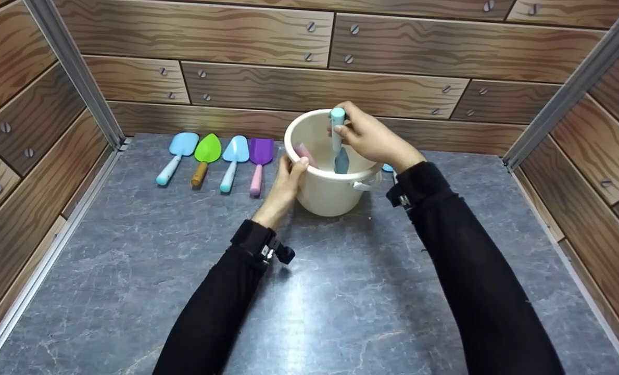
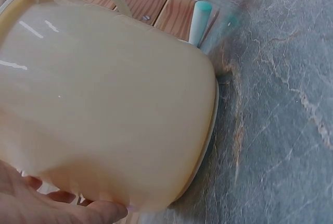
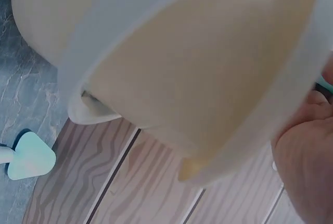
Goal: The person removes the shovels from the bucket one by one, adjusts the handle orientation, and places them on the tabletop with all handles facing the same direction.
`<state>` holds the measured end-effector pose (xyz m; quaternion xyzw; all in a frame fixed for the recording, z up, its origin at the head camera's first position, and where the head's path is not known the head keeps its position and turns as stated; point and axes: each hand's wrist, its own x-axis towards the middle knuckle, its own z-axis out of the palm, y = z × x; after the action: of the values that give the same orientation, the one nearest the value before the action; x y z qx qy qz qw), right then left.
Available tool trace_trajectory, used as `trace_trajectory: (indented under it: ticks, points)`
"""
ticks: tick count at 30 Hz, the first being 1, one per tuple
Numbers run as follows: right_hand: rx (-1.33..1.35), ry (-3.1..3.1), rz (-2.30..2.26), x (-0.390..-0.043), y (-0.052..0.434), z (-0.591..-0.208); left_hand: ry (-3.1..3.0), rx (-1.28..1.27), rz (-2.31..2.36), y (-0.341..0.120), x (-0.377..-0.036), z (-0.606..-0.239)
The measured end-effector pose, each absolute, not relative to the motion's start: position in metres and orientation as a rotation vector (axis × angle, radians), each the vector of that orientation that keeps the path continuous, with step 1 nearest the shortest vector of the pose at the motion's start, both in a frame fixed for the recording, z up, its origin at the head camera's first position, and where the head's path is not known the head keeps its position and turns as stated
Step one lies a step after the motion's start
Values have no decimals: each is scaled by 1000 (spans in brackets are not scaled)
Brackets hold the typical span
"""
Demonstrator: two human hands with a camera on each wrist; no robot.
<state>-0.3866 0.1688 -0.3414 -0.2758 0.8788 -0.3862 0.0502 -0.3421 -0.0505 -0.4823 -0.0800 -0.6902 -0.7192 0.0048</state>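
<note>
The right hand [image 1: 370,138] pinches a blue trowel [image 1: 339,140] upright inside the cream bucket [image 1: 330,192], standing far-centre on the grey tabletop [image 1: 340,312]. The left hand [image 1: 284,185] grasps the bucket's left rim. 4 trowels [image 1: 213,159] lie left, near the far wall.
</note>
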Motion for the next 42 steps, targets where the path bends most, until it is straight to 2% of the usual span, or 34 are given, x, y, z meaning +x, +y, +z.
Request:
trace_trajectory:
  ticks: [16,32,42]
  points:
    - [-881,2686,-1354,-379,186,-314,-2144,-269,-2279,-50,-341,-482]
    - [-1036,2838,-1416,-359,197,-287,-2150,-285,-2287,-52,-341,-484]
    - [-979,2845,-1553,-345,215,-270,-2143,-302,-2300,-52,-341,-484]
